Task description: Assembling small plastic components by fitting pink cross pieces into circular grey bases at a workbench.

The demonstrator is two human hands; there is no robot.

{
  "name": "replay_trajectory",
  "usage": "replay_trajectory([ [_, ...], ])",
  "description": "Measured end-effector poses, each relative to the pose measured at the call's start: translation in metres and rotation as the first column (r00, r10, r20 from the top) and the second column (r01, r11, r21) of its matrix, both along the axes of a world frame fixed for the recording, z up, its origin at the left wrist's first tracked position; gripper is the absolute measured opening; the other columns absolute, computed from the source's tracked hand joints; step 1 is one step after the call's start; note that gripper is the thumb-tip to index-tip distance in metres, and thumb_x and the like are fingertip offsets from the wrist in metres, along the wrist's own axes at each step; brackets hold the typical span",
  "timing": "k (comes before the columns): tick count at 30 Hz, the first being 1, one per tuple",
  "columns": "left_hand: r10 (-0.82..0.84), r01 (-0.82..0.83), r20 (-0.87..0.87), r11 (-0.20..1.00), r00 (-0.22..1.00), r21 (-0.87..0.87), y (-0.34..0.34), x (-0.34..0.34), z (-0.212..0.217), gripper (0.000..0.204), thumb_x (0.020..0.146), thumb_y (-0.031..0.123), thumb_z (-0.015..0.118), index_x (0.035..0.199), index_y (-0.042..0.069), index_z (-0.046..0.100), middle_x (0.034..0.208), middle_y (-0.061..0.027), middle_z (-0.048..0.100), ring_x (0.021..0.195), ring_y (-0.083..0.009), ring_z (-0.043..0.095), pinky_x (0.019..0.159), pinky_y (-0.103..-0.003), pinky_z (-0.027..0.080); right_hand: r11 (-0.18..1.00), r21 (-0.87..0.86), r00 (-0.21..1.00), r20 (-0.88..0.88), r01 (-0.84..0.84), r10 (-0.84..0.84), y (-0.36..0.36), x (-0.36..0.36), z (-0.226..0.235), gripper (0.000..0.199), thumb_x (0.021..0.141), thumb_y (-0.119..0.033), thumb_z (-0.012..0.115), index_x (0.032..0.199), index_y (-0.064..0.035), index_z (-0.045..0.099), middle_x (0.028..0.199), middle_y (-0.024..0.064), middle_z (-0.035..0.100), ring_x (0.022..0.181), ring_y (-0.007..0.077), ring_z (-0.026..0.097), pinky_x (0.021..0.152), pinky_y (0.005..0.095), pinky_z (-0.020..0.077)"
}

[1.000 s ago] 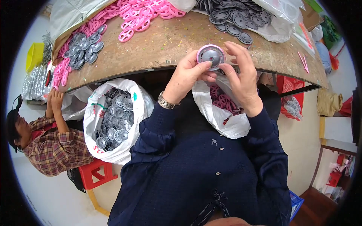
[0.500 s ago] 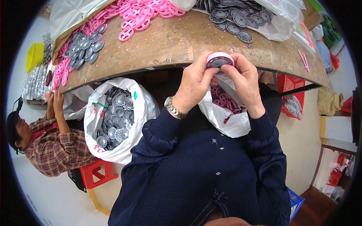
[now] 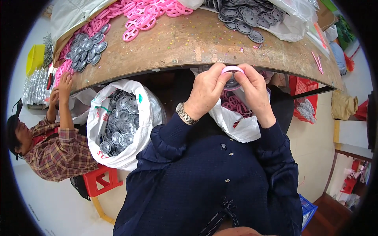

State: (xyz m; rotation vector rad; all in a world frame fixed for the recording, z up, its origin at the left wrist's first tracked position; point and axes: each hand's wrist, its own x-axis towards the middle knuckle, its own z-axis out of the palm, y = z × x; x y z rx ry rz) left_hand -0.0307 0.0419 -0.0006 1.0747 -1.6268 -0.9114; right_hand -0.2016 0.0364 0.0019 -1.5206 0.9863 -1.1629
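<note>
Both of my hands grip one small round part at the table's near edge: a pink plastic ring (image 3: pixel 232 70) fitted around a grey wheel disc (image 3: pixel 232 82). My left hand (image 3: pixel 206 90), with a metal wristwatch, pinches its left side. My right hand (image 3: pixel 254 92) pinches its right side. Below my hands hangs a white plastic bag (image 3: pixel 236 122) with pink rings inside. My dark blue sleeves fill the lower middle of the view.
The brown table (image 3: pixel 189 43) carries piles of pink rings (image 3: pixel 145 15) and grey discs (image 3: pixel 244 17). A white sack of grey discs (image 3: pixel 122 126) stands at my left. Another person in a plaid shirt (image 3: pixel 55 145) sits far left, hands at the table. A red stool (image 3: pixel 100 179) is nearby.
My hands have brought the part lower and closer. The grey disc's face showed at first; now the pink ring sits around it, seen edge-on.
</note>
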Motion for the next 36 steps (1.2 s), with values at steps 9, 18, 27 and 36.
replay_trajectory([
  [9,-0.113,0.118,0.250,0.993,0.962,-0.005,-0.001,0.012,0.002,0.036,0.090,0.017,0.068,0.121,0.000,0.059,0.081,-0.0095,0.063,0.071,-0.0164,0.061,0.066,-0.031,0.049,0.972,0.195,0.702,-0.674,-0.128,0.228,0.003,-0.065,0.009,0.030,0.095,-0.022,0.060,0.111,0.0034,0.063,0.091,0.0094,0.067,0.087,0.0190,0.063,0.080,0.0318,0.0500],
  [18,0.056,-0.017,0.219,0.984,0.974,-0.177,-0.019,0.033,0.011,0.025,0.090,0.015,0.066,0.109,-0.001,0.065,0.092,-0.0167,0.067,0.081,-0.0304,0.066,0.073,-0.037,0.051,0.929,-0.348,0.775,-0.550,0.124,-0.310,-0.058,-0.058,0.032,0.021,0.093,-0.015,0.063,0.105,0.0015,0.067,0.088,0.0128,0.069,0.080,0.0186,0.066,0.072,0.0318,0.0513],
  [27,0.122,-0.045,0.275,0.962,0.954,-0.269,-0.028,0.044,0.020,0.016,0.090,0.011,0.063,0.101,-0.001,0.066,0.088,-0.0160,0.064,0.083,-0.0334,0.063,0.074,-0.039,0.049,0.725,-0.682,0.183,-0.705,0.092,-0.686,-0.145,-0.031,0.011,0.047,0.089,-0.051,0.063,0.094,-0.0049,0.072,0.091,0.0140,0.069,0.090,0.0326,0.067,0.076,0.0430,0.0542],
  [36,0.583,-0.166,0.513,0.747,0.630,-0.644,-0.133,0.088,0.015,0.034,0.088,0.021,0.068,0.115,0.000,0.063,0.105,-0.0179,0.063,0.102,-0.0360,0.058,0.088,-0.045,0.046,0.735,-0.643,0.266,-0.686,0.215,-0.678,-0.162,-0.028,0.002,0.057,0.077,-0.060,0.071,0.091,-0.0039,0.072,0.098,0.0135,0.066,0.093,0.0340,0.066,0.078,0.0438,0.0544],
])
